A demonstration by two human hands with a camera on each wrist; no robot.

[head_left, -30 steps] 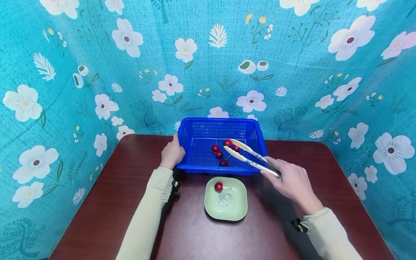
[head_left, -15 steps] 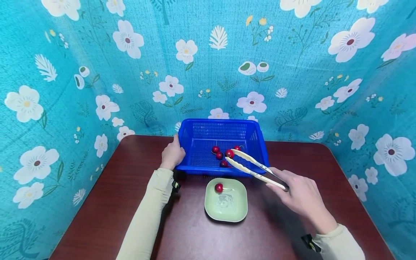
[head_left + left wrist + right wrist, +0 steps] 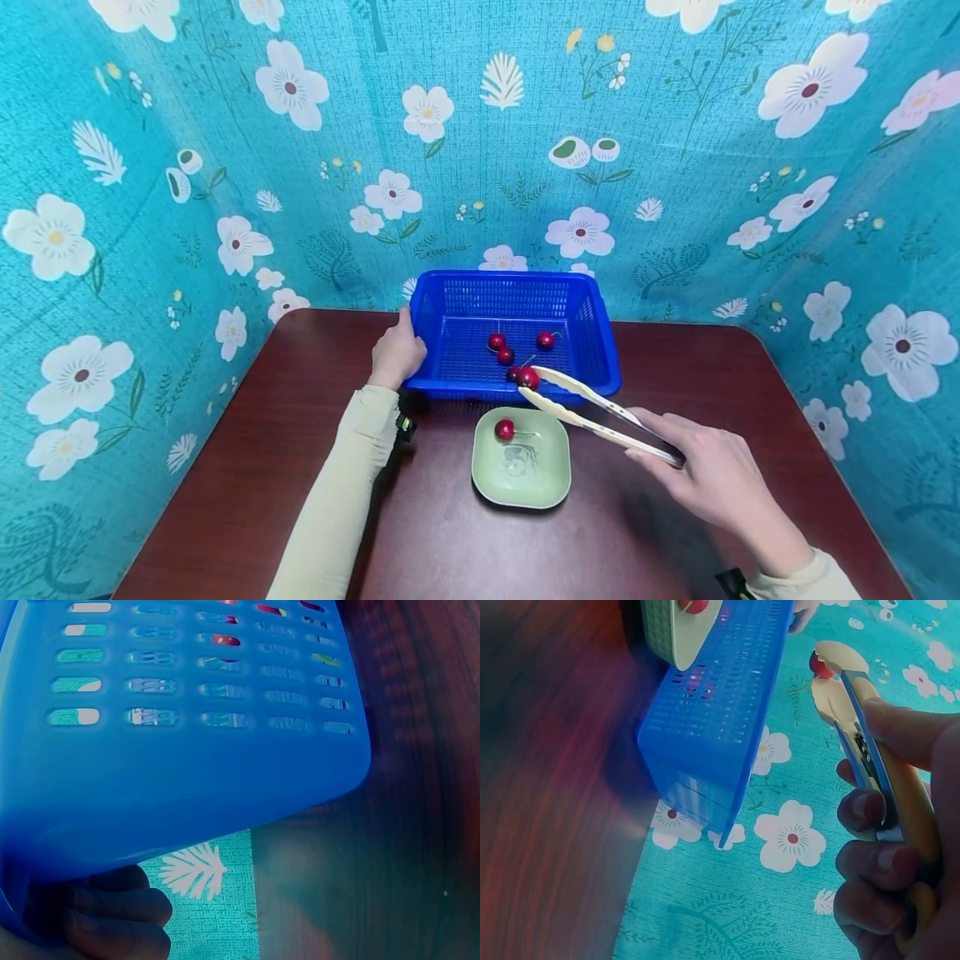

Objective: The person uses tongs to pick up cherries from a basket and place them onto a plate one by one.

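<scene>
Cherry (image 3: 529, 378) (in tongs (image 3: 553, 407)) between both hands (image 3: 397, 355) (image 3: 712, 468)

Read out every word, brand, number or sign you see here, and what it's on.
No readable text in any view.
Plate: a faint grey print; I can't tell if it includes letters.
Dark object at the left wrist: small pale mark, too small to read.
Tongs, basket, cloth: no legible lettering.
</scene>
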